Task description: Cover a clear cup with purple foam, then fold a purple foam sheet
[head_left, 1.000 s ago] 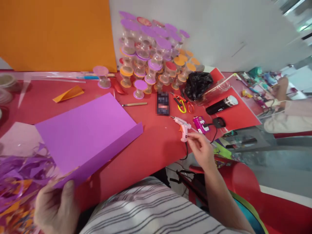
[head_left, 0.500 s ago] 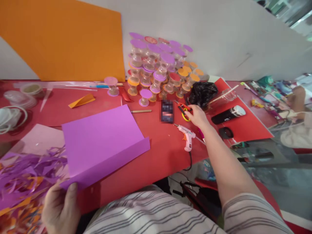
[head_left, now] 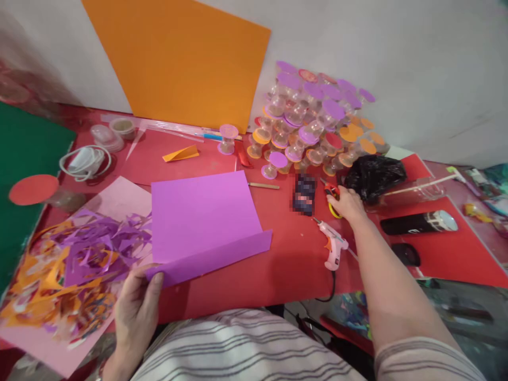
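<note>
A purple paper sheet [head_left: 202, 217] lies on the red table with its near edge folded up as a strip. My left hand [head_left: 138, 301] pinches the near left corner of that strip, thumb on top. Out to the right, my right hand [head_left: 349, 205] has its fingers closed on the handles of red-and-yellow scissors [head_left: 332, 191] resting on the table; the fingers partly hide them. Just nearer than the scissors lies a pink glue gun [head_left: 332, 243]. Left of them sits a dark, pixelated rectangular object [head_left: 304, 194].
Clear cups with purple, orange and red discs [head_left: 309, 116] are stacked at the wall. Paper scraps [head_left: 79, 259] pile up at left. A black plastic bag [head_left: 373, 177], a black tumbler [head_left: 416, 222] and a white coiled cable [head_left: 85, 161] also lie on the table.
The view has turned left, so everything appears farther right. My right hand remains at the scissors, its fingers now more over the handles. My left hand still pinches the purple sheet.
</note>
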Motion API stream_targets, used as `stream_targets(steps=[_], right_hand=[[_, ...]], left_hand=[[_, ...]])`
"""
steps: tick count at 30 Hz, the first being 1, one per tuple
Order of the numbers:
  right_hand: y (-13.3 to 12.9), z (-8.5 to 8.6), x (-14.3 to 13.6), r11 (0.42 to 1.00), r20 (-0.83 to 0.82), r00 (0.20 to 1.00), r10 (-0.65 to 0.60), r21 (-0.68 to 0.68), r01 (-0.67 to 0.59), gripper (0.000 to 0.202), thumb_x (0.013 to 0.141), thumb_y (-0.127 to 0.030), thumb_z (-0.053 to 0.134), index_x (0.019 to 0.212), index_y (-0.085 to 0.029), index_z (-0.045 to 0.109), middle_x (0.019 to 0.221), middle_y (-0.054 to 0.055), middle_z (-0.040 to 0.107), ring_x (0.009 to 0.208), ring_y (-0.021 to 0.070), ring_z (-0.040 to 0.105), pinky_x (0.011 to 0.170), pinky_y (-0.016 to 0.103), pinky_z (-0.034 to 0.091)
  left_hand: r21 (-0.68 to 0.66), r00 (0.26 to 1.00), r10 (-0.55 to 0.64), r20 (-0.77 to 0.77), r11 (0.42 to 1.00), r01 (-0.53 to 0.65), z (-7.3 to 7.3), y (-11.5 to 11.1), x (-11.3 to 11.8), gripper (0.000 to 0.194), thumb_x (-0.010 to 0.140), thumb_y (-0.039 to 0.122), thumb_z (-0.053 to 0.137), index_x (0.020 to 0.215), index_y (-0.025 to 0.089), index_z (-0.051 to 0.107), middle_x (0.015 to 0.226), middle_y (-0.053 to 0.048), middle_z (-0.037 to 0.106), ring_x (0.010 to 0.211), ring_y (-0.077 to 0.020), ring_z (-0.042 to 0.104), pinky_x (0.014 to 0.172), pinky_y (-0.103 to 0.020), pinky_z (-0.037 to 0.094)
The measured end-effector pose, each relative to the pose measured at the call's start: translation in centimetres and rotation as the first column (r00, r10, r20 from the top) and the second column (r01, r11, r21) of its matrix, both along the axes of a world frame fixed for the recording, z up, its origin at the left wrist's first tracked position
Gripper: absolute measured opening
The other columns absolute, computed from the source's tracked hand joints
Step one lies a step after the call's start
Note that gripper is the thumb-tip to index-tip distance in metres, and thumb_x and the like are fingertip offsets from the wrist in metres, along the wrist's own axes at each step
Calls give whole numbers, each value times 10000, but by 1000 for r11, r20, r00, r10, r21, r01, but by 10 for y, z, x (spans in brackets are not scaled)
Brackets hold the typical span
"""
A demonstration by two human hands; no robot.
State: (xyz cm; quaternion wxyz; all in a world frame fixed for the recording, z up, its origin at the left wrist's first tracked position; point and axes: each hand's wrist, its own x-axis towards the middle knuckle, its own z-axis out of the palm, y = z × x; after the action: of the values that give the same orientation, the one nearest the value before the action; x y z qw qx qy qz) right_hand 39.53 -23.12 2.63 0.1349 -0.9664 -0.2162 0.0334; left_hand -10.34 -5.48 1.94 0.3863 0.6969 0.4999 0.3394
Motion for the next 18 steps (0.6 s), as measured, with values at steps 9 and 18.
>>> stream_targets(steps=[9,18], right_hand=[[-19,36,-83,811,-96,995,-38,579,87,441,761,-557,410,977,-197,546,813,67,639,770,236,666,728,451,564],[51,37,-205,641,-131,829,544,702,-310,347,737,-256,697,1070,-216,607,930,48,682,796,178,698,797,371,588]], left_hand=[[6,999,-14,33,1000,14,7,1,-3,403,841,588,612,809,189,652,719,-13,704,656,-163,648,639,-262,539],[-89,972,-71,226,992,93,24,-3,7,212,890,360,591,865,175,692,827,-35,747,760,-150,674,731,-236,530]])
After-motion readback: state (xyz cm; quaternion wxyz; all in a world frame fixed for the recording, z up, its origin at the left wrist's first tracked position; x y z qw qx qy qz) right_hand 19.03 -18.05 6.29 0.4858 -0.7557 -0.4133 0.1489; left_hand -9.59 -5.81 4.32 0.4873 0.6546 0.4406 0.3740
